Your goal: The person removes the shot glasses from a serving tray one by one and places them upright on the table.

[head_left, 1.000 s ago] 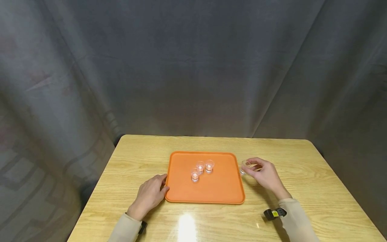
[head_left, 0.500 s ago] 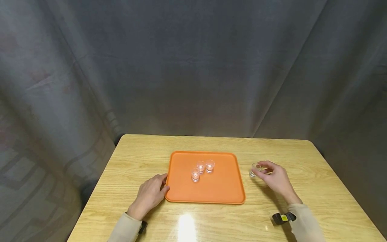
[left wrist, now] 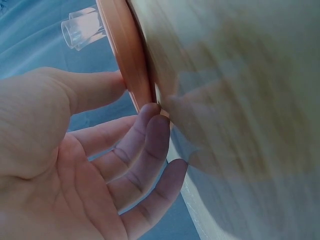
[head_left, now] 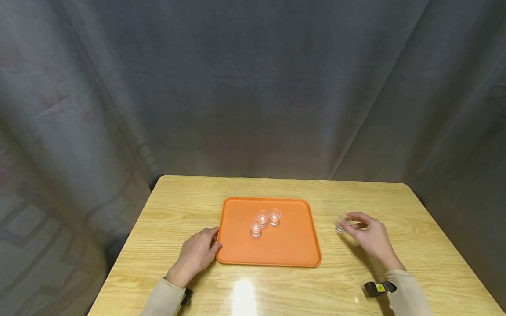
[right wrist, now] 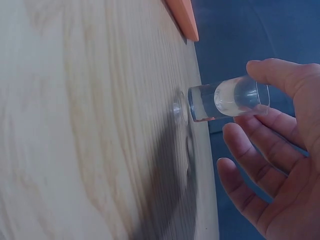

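My right hand point(head_left: 373, 237) pinches a small clear shot glass point(right wrist: 227, 100) near its rim, between thumb and fingers. The glass is upright, right of the orange tray point(head_left: 280, 252). In the right wrist view its base looks just above the wooden table, though contact is hard to tell. My left hand point(head_left: 197, 250) holds the tray's left edge, thumb point(left wrist: 102, 90) against the rim and curled fingers point(left wrist: 157, 135) by its underside and the table. On the tray stand three more shot glasses: one in front point(head_left: 255, 230), one behind it point(head_left: 262, 218) and one to the right point(head_left: 274, 217).
The light wooden table point(head_left: 189, 197) extends around the tray on all sides. A grey curtain point(head_left: 245, 109) hangs behind the table and along both sides. Bright light reflects off the table's front point(head_left: 244, 296).
My right hand has moved the held shot glass rightward, from beside the tray's right edge to farther out over the table. The left hand, tray and other glasses stay nearly still.
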### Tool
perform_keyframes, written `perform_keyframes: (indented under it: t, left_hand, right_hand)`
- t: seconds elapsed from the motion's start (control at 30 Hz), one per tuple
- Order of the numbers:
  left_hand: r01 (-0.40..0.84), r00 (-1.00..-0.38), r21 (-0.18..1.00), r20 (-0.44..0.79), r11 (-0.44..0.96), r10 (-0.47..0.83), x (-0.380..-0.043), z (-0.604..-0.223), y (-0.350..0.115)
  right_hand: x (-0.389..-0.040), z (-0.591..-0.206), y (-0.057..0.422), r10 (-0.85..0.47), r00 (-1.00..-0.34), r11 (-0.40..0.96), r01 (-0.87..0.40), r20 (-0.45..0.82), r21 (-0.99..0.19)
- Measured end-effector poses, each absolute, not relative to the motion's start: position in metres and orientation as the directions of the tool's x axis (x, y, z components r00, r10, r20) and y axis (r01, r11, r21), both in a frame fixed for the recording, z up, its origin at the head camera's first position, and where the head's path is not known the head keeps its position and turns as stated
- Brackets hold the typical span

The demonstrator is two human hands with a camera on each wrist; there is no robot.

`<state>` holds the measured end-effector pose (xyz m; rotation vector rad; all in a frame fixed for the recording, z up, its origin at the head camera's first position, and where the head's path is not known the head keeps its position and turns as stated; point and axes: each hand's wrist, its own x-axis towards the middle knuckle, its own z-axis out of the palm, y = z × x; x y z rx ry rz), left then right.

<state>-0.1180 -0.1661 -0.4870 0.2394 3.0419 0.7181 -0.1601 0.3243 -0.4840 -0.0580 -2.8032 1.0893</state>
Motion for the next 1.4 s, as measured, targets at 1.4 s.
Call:
perform_keyframes:
  t: [1.4]
  left_hand:
    - [0.138, -0.989, 0.451, 0.015, 0.882, 0.147, -0.118, -0.486, -0.167]
  right_hand:
    - [-0.158, -0.487, 0.332, 0.082, -0.995, 0.716, 0.018, 0.058, -0.698]
